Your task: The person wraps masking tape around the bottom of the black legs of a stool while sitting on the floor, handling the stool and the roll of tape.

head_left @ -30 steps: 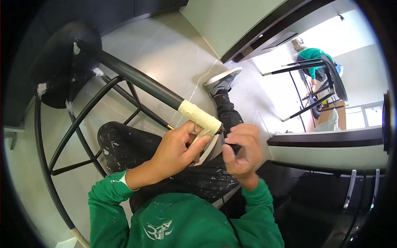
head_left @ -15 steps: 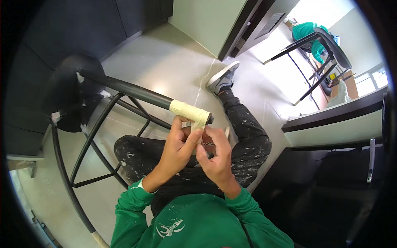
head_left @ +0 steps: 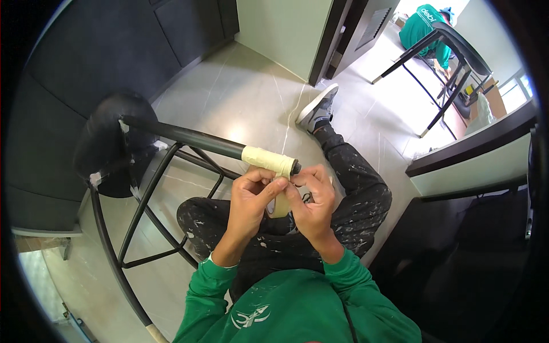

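- Stool (head_left: 200,139), black, tipped over; seat (head_left: 100,143) at the left, near dark panels (head_left: 86,63); pale patches where the legs meet the seat.
- Leg of the stool, uppermost, slanting rightward, its dark tip just above the hands.
- Tape (head_left: 267,160), cream, wound round that leg near the tip; a strip runs down from it.
- Roll (head_left: 280,208), on the strip, hanging between the hands, above the lap.
- Left hand (head_left: 250,197), below the wound part; thumb and forefinger pinched on the strip, other fingers curled.
- Right hand (head_left: 313,197), just beside the left, near the leg tip; thumb and forefinger closed on the strip's edge, remaining fingers bent.
- Second leg, lower left, its end also bearing a pale wrap (head_left: 154,332).
- Trousers (head_left: 363,188), black, paint-flecked; one leg bent, the other stretched toward a grey shoe (head_left: 318,110).
- Sweatshirt (head_left: 286,306), green, white emblem.
- Floor (head_left: 251,71), pale, light-veined.
- Beyond the doorway: co-worker (head_left: 419,30) in green, stooping; black chair (head_left: 462,48), tilted, pale leg ends.
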`<state>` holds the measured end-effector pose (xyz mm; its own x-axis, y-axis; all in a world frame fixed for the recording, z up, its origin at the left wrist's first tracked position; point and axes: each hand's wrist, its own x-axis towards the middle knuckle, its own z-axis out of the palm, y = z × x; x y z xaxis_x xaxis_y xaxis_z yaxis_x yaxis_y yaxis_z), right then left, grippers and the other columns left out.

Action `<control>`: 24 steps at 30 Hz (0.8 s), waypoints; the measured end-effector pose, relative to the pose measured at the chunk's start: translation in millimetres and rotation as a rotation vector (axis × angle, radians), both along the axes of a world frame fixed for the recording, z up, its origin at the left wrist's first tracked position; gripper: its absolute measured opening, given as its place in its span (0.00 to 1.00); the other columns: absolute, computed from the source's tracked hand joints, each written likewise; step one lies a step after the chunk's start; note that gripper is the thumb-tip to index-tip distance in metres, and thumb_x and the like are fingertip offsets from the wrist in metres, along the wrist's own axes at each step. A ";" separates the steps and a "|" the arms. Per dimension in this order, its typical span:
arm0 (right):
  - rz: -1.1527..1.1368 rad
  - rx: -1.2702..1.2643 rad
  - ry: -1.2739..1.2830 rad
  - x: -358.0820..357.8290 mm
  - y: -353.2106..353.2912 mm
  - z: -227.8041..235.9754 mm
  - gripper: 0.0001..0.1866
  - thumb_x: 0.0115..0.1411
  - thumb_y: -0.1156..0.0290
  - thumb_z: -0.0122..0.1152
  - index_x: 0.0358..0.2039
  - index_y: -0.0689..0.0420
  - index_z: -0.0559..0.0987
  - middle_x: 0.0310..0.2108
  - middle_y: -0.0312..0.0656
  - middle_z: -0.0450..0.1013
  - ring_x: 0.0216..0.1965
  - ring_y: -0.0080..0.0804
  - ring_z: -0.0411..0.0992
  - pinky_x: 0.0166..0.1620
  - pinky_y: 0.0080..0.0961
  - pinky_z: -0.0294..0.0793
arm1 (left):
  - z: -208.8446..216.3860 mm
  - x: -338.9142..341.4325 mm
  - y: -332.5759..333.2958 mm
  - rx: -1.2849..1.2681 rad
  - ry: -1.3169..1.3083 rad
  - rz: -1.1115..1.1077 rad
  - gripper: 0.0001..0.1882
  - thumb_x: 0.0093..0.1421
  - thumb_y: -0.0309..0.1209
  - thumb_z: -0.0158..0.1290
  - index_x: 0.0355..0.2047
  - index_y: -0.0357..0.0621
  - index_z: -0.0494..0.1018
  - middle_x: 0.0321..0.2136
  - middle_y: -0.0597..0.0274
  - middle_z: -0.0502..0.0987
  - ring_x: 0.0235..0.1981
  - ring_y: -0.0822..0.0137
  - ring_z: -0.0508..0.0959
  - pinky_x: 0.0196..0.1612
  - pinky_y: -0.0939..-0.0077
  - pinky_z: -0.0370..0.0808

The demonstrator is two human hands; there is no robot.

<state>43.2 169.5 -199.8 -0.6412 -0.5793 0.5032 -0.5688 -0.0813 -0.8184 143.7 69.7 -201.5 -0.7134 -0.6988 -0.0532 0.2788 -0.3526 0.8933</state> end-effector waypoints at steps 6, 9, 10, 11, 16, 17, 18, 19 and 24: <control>0.151 -0.070 -0.317 -3.7 1.9 -8.1 0.05 0.62 0.78 0.67 0.35 0.66 0.80 0.33 0.39 0.72 0.33 0.26 0.72 0.37 0.23 0.70 | -8.2 -5.5 2.0 0.022 0.042 0.048 0.04 0.59 0.23 0.67 0.31 0.37 0.81 0.29 0.72 0.74 0.29 0.81 0.70 0.33 0.83 0.67; 0.261 -0.167 -0.623 0.3 0.2 -16.3 0.04 0.64 0.78 0.65 0.35 0.67 0.80 0.33 0.35 0.71 0.34 0.21 0.70 0.38 0.19 0.69 | -12.3 -5.7 2.8 0.001 0.068 0.067 0.04 0.59 0.22 0.66 0.32 0.37 0.81 0.29 0.71 0.75 0.30 0.81 0.72 0.34 0.82 0.69; 0.298 -0.188 -0.702 -0.3 -0.9 -18.1 0.04 0.65 0.78 0.64 0.35 0.66 0.80 0.34 0.34 0.70 0.34 0.20 0.70 0.38 0.19 0.69 | -13.2 -5.7 2.8 -0.008 0.078 0.069 0.03 0.59 0.22 0.66 0.33 0.37 0.81 0.29 0.71 0.75 0.31 0.80 0.72 0.35 0.82 0.69; 0.336 -0.210 -0.780 -0.8 -1.9 -19.4 0.04 0.65 0.78 0.64 0.35 0.66 0.80 0.34 0.33 0.70 0.34 0.18 0.69 0.38 0.18 0.69 | -12.4 -5.4 3.2 0.015 0.081 0.073 0.03 0.59 0.21 0.66 0.33 0.37 0.81 0.29 0.70 0.76 0.31 0.80 0.73 0.36 0.82 0.71; 0.534 -0.167 -1.247 -8.0 -0.1 -17.1 0.03 0.67 0.74 0.63 0.36 0.60 0.81 0.34 0.32 0.73 0.36 0.19 0.72 0.40 0.20 0.73 | -6.3 -0.2 3.2 0.021 0.065 0.071 0.03 0.60 0.20 0.65 0.34 0.36 0.81 0.30 0.67 0.79 0.32 0.77 0.78 0.38 0.79 0.75; 0.566 -0.139 -1.315 -10.3 0.0 -15.6 0.04 0.67 0.73 0.63 0.37 0.59 0.81 0.34 0.32 0.74 0.37 0.20 0.73 0.41 0.21 0.74 | -4.9 -0.9 4.0 0.008 0.060 0.089 0.03 0.60 0.20 0.65 0.34 0.35 0.80 0.30 0.67 0.80 0.32 0.77 0.78 0.38 0.79 0.75; 0.563 -0.103 -1.379 -14.8 -2.6 -19.9 0.05 0.68 0.71 0.63 0.38 0.58 0.81 0.35 0.32 0.75 0.37 0.20 0.74 0.41 0.22 0.75 | -3.4 -3.2 4.5 -0.005 0.056 0.107 0.03 0.60 0.20 0.65 0.33 0.35 0.80 0.30 0.66 0.80 0.32 0.76 0.78 0.38 0.79 0.75; 0.553 -0.072 -1.444 -21.3 -4.9 -31.0 0.06 0.68 0.69 0.63 0.38 0.57 0.81 0.35 0.33 0.75 0.37 0.21 0.74 0.42 0.23 0.76 | -3.2 -5.5 6.4 -0.017 0.050 0.118 0.04 0.60 0.20 0.65 0.33 0.35 0.80 0.30 0.66 0.80 0.31 0.76 0.78 0.38 0.79 0.76; 0.508 0.192 -1.504 5.9 22.6 -98.4 0.08 0.70 0.65 0.61 0.39 0.55 0.81 0.37 0.32 0.78 0.36 0.21 0.76 0.42 0.25 0.77 | -14.2 -6.2 2.1 -0.103 0.078 0.130 0.03 0.60 0.19 0.64 0.33 0.34 0.80 0.34 0.63 0.81 0.37 0.76 0.78 0.43 0.78 0.76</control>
<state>49.1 192.1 -298.2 -0.1936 -0.8549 -0.4812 0.7800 0.1633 -0.6041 137.5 71.8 -215.8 -0.6156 -0.7845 0.0754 0.3864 -0.2170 0.8965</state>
